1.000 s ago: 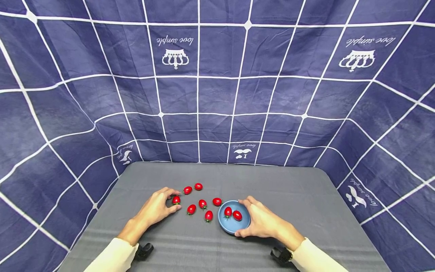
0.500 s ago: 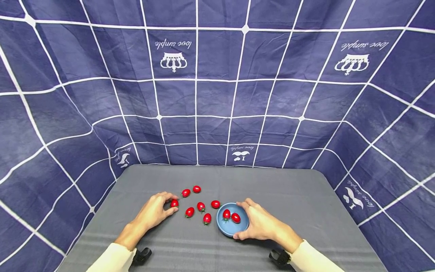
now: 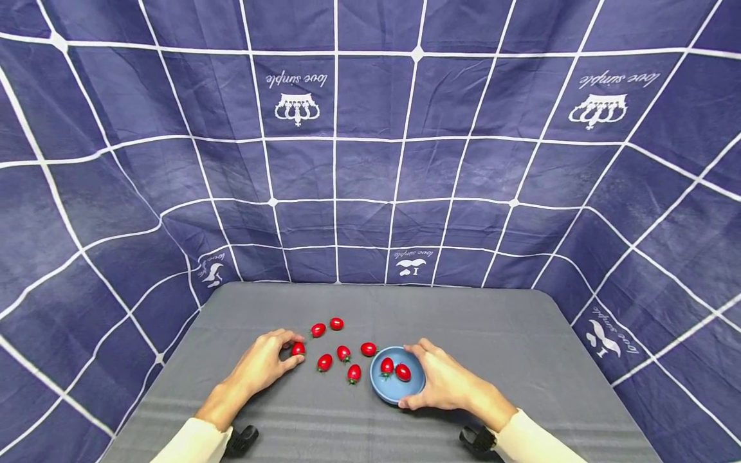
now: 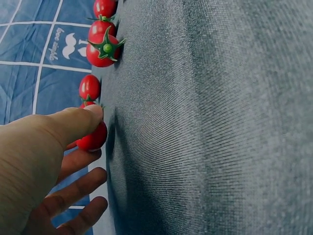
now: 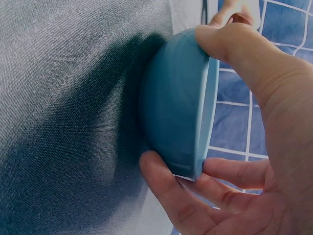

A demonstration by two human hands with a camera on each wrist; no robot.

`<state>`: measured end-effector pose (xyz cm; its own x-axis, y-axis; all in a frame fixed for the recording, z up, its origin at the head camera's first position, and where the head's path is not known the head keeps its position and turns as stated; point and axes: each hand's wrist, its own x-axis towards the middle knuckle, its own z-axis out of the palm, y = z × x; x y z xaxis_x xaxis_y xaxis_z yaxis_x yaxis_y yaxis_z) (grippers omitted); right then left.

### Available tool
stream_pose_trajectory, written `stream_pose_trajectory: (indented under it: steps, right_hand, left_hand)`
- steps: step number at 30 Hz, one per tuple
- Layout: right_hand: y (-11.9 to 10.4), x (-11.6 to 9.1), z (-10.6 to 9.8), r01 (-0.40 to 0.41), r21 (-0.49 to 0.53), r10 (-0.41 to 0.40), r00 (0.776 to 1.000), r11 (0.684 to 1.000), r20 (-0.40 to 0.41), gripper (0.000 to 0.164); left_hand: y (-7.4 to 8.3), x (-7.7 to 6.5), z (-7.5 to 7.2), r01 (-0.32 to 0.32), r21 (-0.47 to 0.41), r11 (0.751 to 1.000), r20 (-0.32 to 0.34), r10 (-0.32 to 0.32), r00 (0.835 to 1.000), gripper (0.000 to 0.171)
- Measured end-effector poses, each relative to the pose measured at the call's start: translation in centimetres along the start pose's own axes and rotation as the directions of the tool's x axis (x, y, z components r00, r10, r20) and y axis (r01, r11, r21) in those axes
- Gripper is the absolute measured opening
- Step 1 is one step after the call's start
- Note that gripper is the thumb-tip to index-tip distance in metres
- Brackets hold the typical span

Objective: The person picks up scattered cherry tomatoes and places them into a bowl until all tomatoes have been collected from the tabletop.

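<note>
My left hand (image 3: 264, 361) is at the left of the table, its thumb and fingers pinching a red cherry tomato (image 3: 298, 348). The left wrist view shows the thumb across this tomato (image 4: 93, 138), partly covering it, with the lower fingers spread loosely. On the right, my right hand (image 3: 444, 378) holds a small blue bowl (image 3: 389, 390) by its side, thumb at the near rim and fingers at the far rim. Two cherry tomatoes (image 3: 402, 372) lie inside. Seen from the right wrist, fingers hold the wall and rim of the bowl (image 5: 171, 103).
Between the hands, several more cherry tomatoes (image 3: 343, 353) with green stems lie scattered on the grey cloth-covered table (image 3: 463, 315). One tomato (image 3: 368, 349) sits close beside the bowl's left rim. A blue curtain with white lines (image 3: 370, 167) encloses the table's back and sides.
The left thumb and fingers have drawn closer together around the tomato. My right hand keeps its hold on the bowl, and the other tomatoes stay put. The head view has shifted slightly.
</note>
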<state>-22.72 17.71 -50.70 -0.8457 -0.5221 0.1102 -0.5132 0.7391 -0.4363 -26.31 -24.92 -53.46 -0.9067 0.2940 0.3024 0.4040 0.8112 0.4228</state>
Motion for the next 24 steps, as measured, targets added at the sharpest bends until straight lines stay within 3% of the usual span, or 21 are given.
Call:
stream_pose_trajectory:
  steps: [12, 24]
  right_hand:
    - [0.2, 0.0, -0.2, 0.002, -0.007, -0.002, 1.000, 1.000, -0.003, 0.108]
    - [0.1, -0.2, 0.0, -0.002, 0.004, 0.002, 1.000, 1.000, 0.010, 0.108]
  left_hand:
    - [0.6, -0.1, -0.2, -0.015, -0.008, 1.000, -0.015, 0.014, 1.000, 0.033]
    - [2.3, -0.7, -0.9, -0.011, 0.007, 1.000, -0.038, 0.011, 0.999, 0.033]
